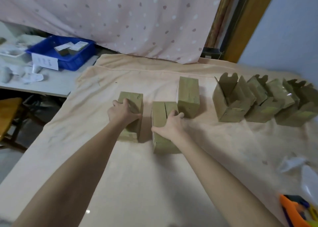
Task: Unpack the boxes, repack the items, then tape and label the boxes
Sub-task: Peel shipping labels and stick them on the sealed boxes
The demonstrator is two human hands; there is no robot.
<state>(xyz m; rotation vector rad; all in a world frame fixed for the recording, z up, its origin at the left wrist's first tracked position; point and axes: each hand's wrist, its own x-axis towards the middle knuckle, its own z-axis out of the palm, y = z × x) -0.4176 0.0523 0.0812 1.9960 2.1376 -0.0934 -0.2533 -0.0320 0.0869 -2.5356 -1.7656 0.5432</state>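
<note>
Three closed cardboard boxes stand on the peach cloth in the middle of the table. My left hand [123, 112] grips the top of the left box [133, 123]. My right hand [169, 124] grips the middle box [160, 111], thumb on its left side and fingers curled over its right edge. A third closed box [188, 96] stands just right of it, behind my fingers. Further right, a row of opened boxes [230, 99] with raised flaps runs to the frame's edge.
A blue bin [68, 59] with small boxes and a white label sits on a grey table at the back left. An orange tape dispenser [292, 211] lies at the bottom right, beside clear plastic wrap [292, 163]. A dotted pink curtain hangs behind.
</note>
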